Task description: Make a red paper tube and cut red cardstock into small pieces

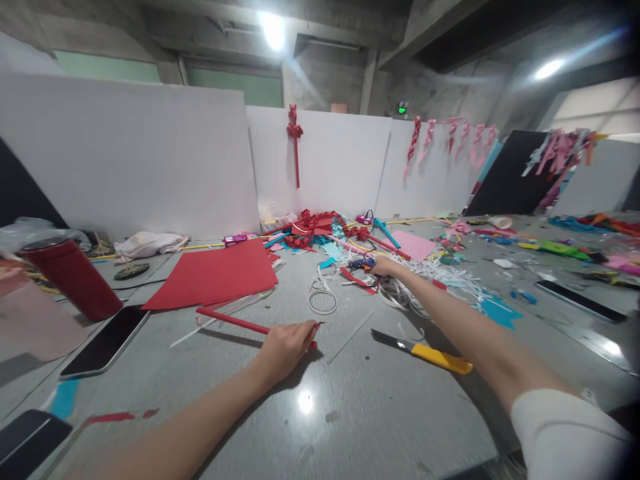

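Observation:
My left hand (287, 348) is closed on a thin red paper tube (235, 322), low over the grey table in the middle of the view. A small red tip sticks out between its thumb and forefinger. Farther forward and to the right, my right hand (384, 267) reaches to a dark blue tool (361, 264), its fingers closed round the near end. A coil of white cable (323, 301) lies between the hands. Red paper sheets (220, 273) lie beyond my left hand. The yellow cutter (440, 358) rests under my right forearm.
At the left stand a red flask (75, 280) and a pink container (35, 320), beside a phone (107, 341). Paper scraps (455, 277) spread across the back and right. White boards (320, 160) rise behind the table (350, 413).

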The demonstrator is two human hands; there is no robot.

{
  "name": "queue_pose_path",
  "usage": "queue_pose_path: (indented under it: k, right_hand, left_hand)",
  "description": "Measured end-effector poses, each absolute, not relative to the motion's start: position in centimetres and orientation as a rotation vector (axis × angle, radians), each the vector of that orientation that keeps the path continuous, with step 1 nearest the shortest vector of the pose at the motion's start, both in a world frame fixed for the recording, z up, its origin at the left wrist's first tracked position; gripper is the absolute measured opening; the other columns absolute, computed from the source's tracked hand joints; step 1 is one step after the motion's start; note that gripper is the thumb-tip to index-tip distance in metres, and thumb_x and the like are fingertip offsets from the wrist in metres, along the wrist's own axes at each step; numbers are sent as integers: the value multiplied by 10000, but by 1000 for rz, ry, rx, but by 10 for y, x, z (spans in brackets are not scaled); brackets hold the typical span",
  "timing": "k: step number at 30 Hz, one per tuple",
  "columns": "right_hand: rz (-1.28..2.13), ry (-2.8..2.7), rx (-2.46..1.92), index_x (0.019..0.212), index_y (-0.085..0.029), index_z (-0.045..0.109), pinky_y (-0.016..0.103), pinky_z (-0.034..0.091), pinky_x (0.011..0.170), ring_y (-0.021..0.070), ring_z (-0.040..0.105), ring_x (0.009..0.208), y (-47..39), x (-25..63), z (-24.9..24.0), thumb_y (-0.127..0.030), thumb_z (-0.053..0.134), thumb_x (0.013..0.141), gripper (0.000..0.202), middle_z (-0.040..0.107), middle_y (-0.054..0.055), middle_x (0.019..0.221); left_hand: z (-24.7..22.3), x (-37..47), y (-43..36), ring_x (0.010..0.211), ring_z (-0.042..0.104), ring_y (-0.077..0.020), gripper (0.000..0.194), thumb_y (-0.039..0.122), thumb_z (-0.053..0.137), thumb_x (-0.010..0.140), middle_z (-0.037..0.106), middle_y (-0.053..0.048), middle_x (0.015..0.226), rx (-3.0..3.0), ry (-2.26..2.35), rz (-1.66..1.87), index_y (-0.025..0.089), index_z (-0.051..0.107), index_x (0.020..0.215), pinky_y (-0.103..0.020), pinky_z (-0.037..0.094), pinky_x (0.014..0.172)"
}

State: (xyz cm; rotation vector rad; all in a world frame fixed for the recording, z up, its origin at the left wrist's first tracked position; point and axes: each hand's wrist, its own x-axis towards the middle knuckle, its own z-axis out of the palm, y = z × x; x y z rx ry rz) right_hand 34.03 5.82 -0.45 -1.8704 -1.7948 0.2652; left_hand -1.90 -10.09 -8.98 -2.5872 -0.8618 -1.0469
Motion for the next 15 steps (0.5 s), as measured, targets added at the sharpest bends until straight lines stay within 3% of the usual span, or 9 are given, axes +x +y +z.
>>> queue_pose_path:
  k: [4,7,11,15]
  right_hand:
    - [498,-1630,-1774,689,-168,605,270,416,516,178,586,525,69,344,-13,-170,824,677,219,599,24,528]
    - [548,-1499,-1617,826,-183,574,269,436,503,166,586,517,67,341,-14,-286,756,801,210,639,37,622]
    - [433,-1352,-1404,1002,-230,505,264,442,516,149,560,550,47,333,-13,-448,522,965,222,649,23,754]
    - [362,-1337,-1354,845,-236,513,264,360,487,144,472,504,15,327,-14,-479,636,867,274,562,-16,617]
  left_hand:
    - [-90,-19,-100,545,679,-148,189,233,467,1085,706,-2,660,-2592,-893,-1031,177,640,1032,-267,406,515]
    - [-92,-19,-100,569,691,-154,194,247,460,1090,718,-12,687,-2617,-890,-1021,177,639,1062,-267,413,530]
    - [-92,-19,-100,581,687,-153,210,256,455,1093,713,-13,692,-2649,-904,-1017,184,648,1052,-269,412,542]
    - [-87,-18,-103,628,686,-152,281,281,414,1105,709,-33,762,-2627,-961,-926,188,670,1035,-266,398,541]
